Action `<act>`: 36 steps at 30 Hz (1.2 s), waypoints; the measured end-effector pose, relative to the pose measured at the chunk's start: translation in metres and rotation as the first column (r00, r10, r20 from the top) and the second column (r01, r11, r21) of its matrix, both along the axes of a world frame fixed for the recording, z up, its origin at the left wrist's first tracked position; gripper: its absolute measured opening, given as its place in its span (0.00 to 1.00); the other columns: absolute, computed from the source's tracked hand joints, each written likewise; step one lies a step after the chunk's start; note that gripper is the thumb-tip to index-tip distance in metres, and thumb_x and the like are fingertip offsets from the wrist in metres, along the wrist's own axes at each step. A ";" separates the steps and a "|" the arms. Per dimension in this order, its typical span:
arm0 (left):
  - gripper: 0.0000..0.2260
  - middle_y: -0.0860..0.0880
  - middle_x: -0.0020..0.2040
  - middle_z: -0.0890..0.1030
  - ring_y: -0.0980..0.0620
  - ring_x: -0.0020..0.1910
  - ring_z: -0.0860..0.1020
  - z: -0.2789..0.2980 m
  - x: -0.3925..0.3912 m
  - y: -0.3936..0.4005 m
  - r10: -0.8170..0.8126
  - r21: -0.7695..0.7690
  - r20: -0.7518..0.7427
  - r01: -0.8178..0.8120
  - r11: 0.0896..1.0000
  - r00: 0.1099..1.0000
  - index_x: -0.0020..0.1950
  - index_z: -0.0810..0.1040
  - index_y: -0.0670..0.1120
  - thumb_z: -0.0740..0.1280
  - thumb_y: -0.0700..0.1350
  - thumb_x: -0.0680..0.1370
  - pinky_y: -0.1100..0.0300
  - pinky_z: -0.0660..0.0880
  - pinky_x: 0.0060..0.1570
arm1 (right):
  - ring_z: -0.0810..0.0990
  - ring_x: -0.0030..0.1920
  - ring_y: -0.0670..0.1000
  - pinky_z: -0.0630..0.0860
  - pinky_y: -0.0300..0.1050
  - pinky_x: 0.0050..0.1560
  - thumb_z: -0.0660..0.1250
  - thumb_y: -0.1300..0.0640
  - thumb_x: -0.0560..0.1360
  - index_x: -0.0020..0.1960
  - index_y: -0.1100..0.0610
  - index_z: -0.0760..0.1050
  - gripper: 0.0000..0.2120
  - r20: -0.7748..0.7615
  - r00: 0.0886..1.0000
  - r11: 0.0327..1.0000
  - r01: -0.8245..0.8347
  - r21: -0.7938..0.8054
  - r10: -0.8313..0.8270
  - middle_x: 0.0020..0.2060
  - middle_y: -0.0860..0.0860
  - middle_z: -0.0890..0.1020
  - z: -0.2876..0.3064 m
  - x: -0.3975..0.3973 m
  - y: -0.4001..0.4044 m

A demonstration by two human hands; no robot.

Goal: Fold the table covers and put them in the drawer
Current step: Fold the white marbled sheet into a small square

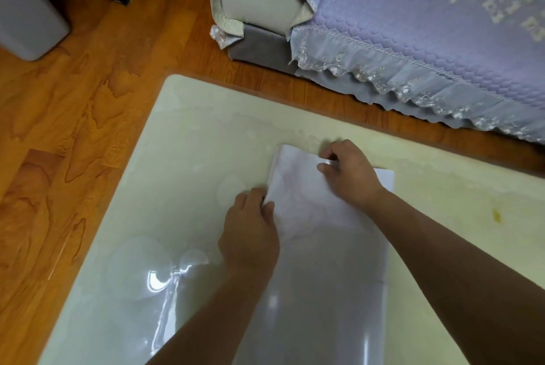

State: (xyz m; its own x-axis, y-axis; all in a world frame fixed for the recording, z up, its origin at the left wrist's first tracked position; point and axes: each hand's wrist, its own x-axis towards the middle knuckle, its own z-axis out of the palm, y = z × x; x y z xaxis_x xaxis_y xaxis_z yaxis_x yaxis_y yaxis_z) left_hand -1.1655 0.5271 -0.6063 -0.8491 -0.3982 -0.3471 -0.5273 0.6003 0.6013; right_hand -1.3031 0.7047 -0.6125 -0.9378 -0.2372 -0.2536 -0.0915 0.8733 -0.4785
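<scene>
A translucent table cover (324,234), folded into a long strip, is laid on the cream worktop (182,158) near its far edge. Its far end is pinched by the right hand (351,175), its left edge gripped by the left hand (250,234). A lace-trimmed sofa (413,25) stands beyond the far edge, a grey bin (26,19) on the floor (73,128).

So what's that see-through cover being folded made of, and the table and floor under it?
The table cover looks like soft clear plastic, probably vinyl: translucent, glossy, with bright glare streaks, and it creases where both hands pinch it. The table looks like polished cream stone or a stone-look laminate; which one is unclear. The floor shows orange-brown wood grain with a sheen, either wood or laminate.
</scene>
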 end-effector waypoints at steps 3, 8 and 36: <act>0.10 0.56 0.49 0.80 0.48 0.52 0.78 0.000 0.004 0.004 0.015 0.066 -0.061 -0.011 0.998 0.998 0.62 0.75 0.58 0.60 0.52 0.83 0.46 0.78 0.47 | 0.76 0.48 0.50 0.66 0.27 0.43 0.72 0.59 0.76 0.43 0.48 0.75 0.09 0.121 0.989 0.991 0.096 -0.088 -0.085 0.47 0.49 0.76 0.005 -0.007 0.005; 0.09 0.51 0.51 0.83 0.43 0.55 0.78 -0.002 -0.021 0.007 0.098 0.077 0.105 -0.107 0.991 0.990 0.60 0.78 0.55 0.62 0.50 0.82 0.45 0.79 0.52 | 0.77 0.51 0.50 0.69 0.27 0.46 0.70 0.62 0.77 0.48 0.50 0.78 0.07 0.167 0.984 0.991 0.086 -0.099 -0.068 0.51 0.51 0.79 0.010 -0.013 0.011; 0.25 0.38 0.79 0.63 0.38 0.80 0.59 -0.041 -0.024 -0.005 -0.709 -0.552 -0.160 0.533 0.641 0.687 0.79 0.66 0.40 0.61 0.41 0.80 0.43 0.61 0.76 | 0.76 0.42 0.49 0.73 0.40 0.41 0.71 0.63 0.77 0.43 0.47 0.79 0.11 0.259 0.958 0.964 0.174 -0.201 -0.119 0.43 0.49 0.80 0.007 -0.016 0.015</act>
